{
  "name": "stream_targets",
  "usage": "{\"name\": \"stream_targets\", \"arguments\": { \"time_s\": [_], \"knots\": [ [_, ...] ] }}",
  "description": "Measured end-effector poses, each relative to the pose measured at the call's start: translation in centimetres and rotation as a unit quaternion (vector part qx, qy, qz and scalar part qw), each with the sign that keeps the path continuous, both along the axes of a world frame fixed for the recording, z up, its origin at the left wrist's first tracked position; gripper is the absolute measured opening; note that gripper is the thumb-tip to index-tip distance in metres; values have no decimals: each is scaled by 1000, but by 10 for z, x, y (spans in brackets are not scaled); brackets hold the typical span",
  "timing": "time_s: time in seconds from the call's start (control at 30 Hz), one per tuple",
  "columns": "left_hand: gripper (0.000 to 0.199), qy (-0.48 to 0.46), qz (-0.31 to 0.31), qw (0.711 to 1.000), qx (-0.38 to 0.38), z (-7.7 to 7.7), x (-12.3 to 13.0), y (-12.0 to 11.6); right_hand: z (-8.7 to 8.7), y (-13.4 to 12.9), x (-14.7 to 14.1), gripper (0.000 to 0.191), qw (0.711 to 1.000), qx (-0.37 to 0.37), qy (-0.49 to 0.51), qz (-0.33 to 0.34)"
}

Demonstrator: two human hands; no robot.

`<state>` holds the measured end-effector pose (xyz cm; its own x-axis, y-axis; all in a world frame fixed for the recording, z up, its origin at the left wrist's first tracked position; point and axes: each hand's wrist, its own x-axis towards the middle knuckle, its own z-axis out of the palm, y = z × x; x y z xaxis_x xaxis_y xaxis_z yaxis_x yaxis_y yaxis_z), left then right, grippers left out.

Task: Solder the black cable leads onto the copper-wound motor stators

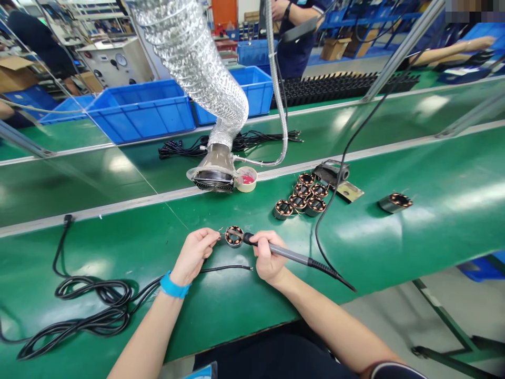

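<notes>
A small motor stator (234,243) with copper windings stands on the green bench between my two hands. My right hand (269,255) grips a soldering iron (290,253) by its grey handle, and the tip reaches over the stator's ring. To the left of the stator, my left hand (196,253) is closed in a pinch. A thin wire (221,230) shows at its fingertips; whether it belongs to the stator I cannot tell. Just below the hands lies the bare end of a black cable (232,267), which passes under my left wrist.
Several more stators (300,202) cluster beside a metal stand (333,172); another stator (395,202) lies farther right. A fume extractor hood (215,168) hangs ahead, near a round tub (247,180). Coiled black cable (94,295) lies left. Blue bins (144,110) and people are behind.
</notes>
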<state>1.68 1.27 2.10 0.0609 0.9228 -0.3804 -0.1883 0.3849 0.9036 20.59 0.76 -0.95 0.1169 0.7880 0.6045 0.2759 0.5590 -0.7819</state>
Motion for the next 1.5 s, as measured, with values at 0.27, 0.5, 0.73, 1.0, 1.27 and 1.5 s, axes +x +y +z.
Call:
{"name": "stream_targets", "arguments": {
  "time_s": [0.27, 0.5, 0.73, 1.0, 1.27, 1.5],
  "knots": [
    [39, 76, 24, 997, 17, -7, 6, -1, 8, -1, -2, 22, 999, 26, 22, -7],
    [38, 9, 22, 1000, 7, -3, -1, 1, 10, -1, -1, 24, 999, 22, 17, -21],
    [35, 40, 95, 994, 33, -9, 9, 1, 14, -3, -1, 23, 999, 29, 25, -21],
    [39, 28, 88, 995, 39, -11, 9, 2, 17, 1, -1, 20, 998, 52, 26, 0],
    [42, 29, 110, 991, 67, -19, 2, -4, 36, -7, -1, 27, 996, 62, 3, -56],
    [52, 74, 130, 985, 79, -40, 0, -2, 78, -4, 74, 28, 983, 89, -12, -161]
  ]
}}
